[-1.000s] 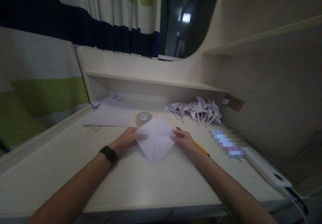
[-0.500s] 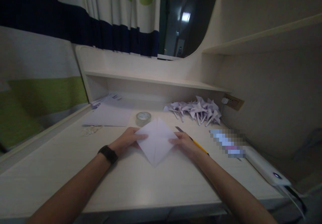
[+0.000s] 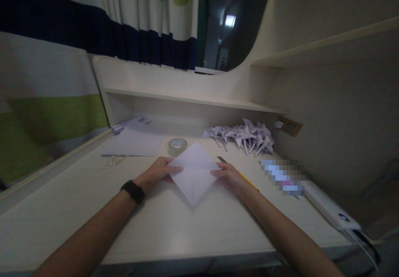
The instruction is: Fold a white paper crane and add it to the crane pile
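A white square sheet of paper (image 3: 193, 177) is held like a diamond above the desk, with faint creases across it. My left hand (image 3: 160, 170) pinches its left corner, thumb on top and the other fingers underneath. At the right corner, my right hand (image 3: 229, 176) grips the paper the same way. Just behind the sheet lies a roll of clear tape (image 3: 177, 145). A yellow utility knife (image 3: 247, 180) with its blade out rests on the desk, partly hidden by my right hand and forearm.
Several paper pinwheels (image 3: 246, 136) are heaped at the back right. Paper sheets (image 3: 134, 140) lie at the back left, with small pale bits (image 3: 114, 161) in front. On the right are a blurred-out phone-like object (image 3: 282, 178) and a white power strip (image 3: 330, 206).
The paper has flattened slightly between my hands, and its far corner has shifted a little away and to the right. Both hands keep their hold, almost unmoved.
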Tool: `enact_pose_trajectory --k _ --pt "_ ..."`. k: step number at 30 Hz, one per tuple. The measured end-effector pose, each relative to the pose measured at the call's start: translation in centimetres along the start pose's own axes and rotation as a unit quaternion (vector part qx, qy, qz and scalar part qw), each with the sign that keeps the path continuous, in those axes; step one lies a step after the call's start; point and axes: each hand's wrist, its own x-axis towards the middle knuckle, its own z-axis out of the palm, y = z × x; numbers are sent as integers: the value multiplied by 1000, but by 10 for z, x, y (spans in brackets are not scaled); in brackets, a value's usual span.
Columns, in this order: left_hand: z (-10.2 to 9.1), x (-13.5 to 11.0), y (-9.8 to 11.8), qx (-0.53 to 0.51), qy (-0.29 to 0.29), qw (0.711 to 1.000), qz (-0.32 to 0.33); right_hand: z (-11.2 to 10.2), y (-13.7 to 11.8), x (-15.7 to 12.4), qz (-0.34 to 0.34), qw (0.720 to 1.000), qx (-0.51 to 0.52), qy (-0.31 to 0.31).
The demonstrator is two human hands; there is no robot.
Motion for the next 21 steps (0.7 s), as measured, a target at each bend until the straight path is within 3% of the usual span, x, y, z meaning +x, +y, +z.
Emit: enact_pose_trajectory --k 4,10,14,21 --pt "-5 -1 -1 -46 -47 998 -4 -5 0 1 -2 999 35 5" --pt "-14 8 -15 -98 -22 995 -14 -15 3 7 -17 998 56 14" --pt "-14 8 -13 -117 -46 992 -5 -17 3 9 -26 999 34 4" --pt "-9 0 -1 -55 -66 996 -5 -13 -5 3 -22 999 -4 -40"
